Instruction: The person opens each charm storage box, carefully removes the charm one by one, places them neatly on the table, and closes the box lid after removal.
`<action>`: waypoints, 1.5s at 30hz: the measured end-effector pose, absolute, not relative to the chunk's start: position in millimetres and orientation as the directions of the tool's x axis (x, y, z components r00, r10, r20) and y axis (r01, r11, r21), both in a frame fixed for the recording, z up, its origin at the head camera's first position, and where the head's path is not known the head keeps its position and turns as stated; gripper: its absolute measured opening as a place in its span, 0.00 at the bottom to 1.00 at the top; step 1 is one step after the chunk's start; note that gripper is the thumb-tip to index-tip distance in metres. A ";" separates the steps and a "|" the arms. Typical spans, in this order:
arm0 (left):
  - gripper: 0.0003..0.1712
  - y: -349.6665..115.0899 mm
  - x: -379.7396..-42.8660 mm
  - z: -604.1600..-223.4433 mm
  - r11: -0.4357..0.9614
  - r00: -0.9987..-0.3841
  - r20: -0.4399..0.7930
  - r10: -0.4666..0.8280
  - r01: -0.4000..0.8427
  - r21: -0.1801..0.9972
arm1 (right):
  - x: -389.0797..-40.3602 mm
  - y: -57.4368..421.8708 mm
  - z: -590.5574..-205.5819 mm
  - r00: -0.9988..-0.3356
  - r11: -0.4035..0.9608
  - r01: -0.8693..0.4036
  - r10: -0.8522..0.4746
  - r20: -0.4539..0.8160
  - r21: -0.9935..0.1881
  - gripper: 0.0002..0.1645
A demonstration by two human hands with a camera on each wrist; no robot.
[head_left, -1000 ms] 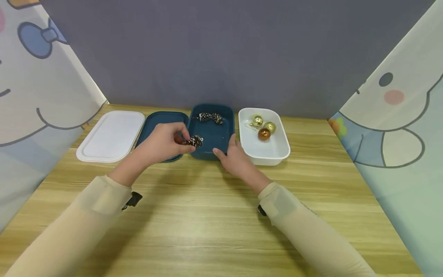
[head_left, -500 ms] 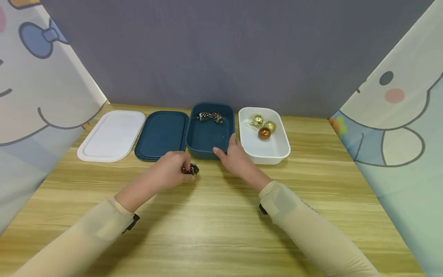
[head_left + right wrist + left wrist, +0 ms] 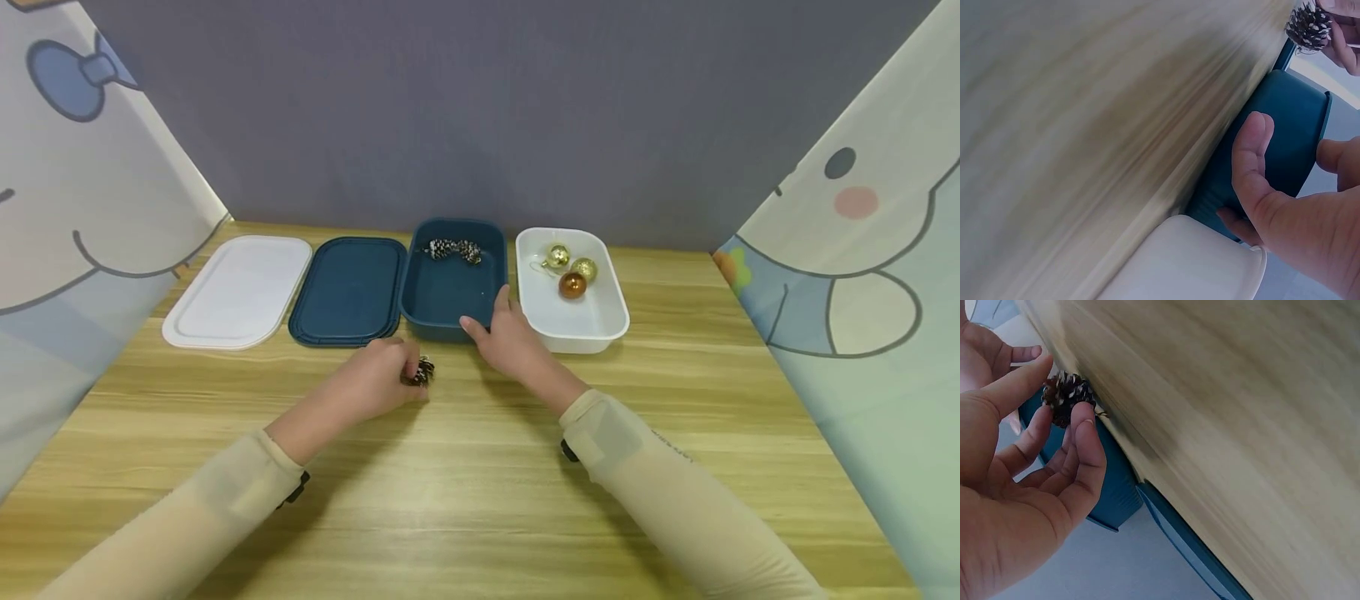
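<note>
Between thumb and fingers, my left hand [image 3: 378, 375] pinches a small pine cone [image 3: 424, 372] with white-tipped scales, just in front of the dark blue box. The left wrist view shows the pine cone [image 3: 1067, 397] at the fingertips, with part of it covered. My right hand [image 3: 517, 337] rests at the near right corner of the dark blue box [image 3: 453, 332], its thumb by the front rim and its index finger along the right side. Other pine cones [image 3: 453, 250] lie together at the back of that box; their count is hard to tell.
A white box [image 3: 600, 321] stands right of the blue one, holding two gold baubles [image 3: 557, 257] and a copper-orange bauble [image 3: 572, 285]. To the left lie a dark blue lid [image 3: 348, 292] and a white lid [image 3: 238, 292]. A grey wall [image 3: 465, 108] rises behind the table.
My left hand has come down toward me with the pine cone, from the blue box's left edge to the table in front, then slightly right. My right hand has stayed at the box corner.
</note>
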State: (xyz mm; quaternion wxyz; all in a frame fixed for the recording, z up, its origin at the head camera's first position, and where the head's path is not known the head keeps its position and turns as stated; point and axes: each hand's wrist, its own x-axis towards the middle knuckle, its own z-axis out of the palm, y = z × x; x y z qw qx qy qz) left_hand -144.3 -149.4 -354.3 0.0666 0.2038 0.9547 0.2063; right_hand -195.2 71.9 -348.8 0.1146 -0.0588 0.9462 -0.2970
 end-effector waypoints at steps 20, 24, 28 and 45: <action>0.19 -148.4 -139.7 -347.5 0.838 -0.898 -0.113 0.424 0.342 0.426 | -196.3 72.2 -348.3 -0.966 0.818 -0.040 -0.179 -0.188 -0.573 0.61; 0.20 -148.2 -140.1 -346.0 0.831 -0.894 -0.106 0.435 0.354 0.428 | -196.6 72.2 -348.7 -0.966 0.818 -0.041 -0.179 -0.187 -0.574 0.61; 0.20 -148.0 -140.1 -342.4 0.828 -0.891 -0.100 0.443 0.363 0.428 | -196.3 72.5 -348.4 -0.966 0.814 -0.039 -0.180 -0.188 -0.579 0.61; 0.19 -145.8 -142.6 -326.7 0.838 -0.882 -0.112 0.458 0.386 0.387 | -198.0 72.7 -349.8 -0.965 0.823 -0.045 -0.181 -0.187 -0.566 0.61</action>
